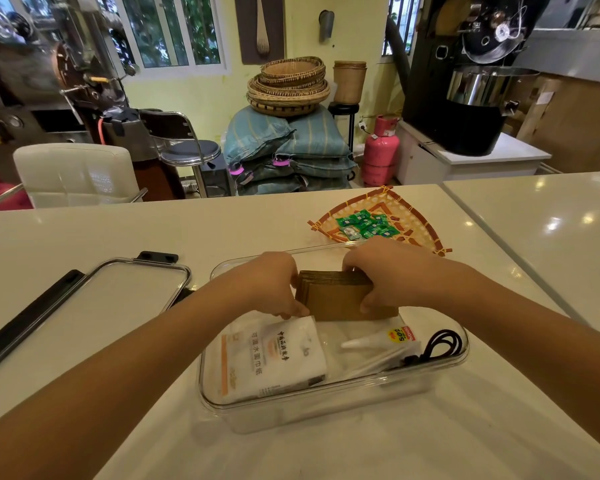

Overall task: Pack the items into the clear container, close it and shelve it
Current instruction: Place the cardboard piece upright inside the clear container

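Observation:
A clear plastic container [326, 396] stands open on the white counter in front of me. Inside lie a white tissue pack [278, 355], a white glue tube [371, 341] and a coiled black cable [440, 344]. Over the container's far half, a stack of brown paper sleeves [340, 299] is gripped from both sides: my left hand [271, 285] on its left edge, my right hand [381, 271] on its right. The stack's lower edge sits inside the container. The container's lid [94, 306], clear with black clips, lies flat to the left.
A woven bamboo tray [413, 220] with several green wrapped candies [364, 223] sits on the counter just beyond the container, to the right. A seam splits the counter at the right. Chairs, sacks, baskets and a pink gas cylinder stand behind the counter.

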